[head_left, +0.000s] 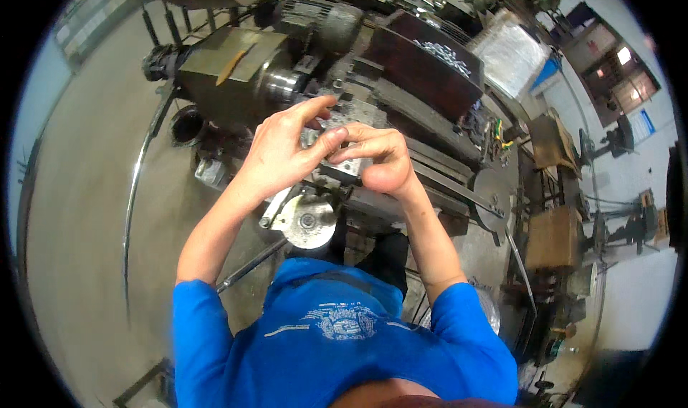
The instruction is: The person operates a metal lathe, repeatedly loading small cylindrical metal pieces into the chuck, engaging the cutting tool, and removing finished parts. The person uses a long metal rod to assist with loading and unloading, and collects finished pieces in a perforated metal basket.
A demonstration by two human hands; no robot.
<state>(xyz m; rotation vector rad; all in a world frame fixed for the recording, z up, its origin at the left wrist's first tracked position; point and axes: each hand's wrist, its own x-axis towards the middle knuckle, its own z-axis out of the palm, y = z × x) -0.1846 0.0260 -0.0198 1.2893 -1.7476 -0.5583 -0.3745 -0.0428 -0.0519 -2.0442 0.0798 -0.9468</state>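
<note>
Lathe carriage (364, 114) below: steady left hand (281, 149) against right hand (385, 159), loosely curled; cannot tell whether gripping anything; work lightly, well clear of bright metal spindle (282, 85).

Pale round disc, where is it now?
In the head view, the pale round disc is slightly left of centre, below the left hand and above the blue shirt.

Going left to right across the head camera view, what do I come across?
Long metal rod, yellowish stick, left hand, right hand, pile of small shiny parts, silver-wrapped bundle, blue wall sign.
</note>
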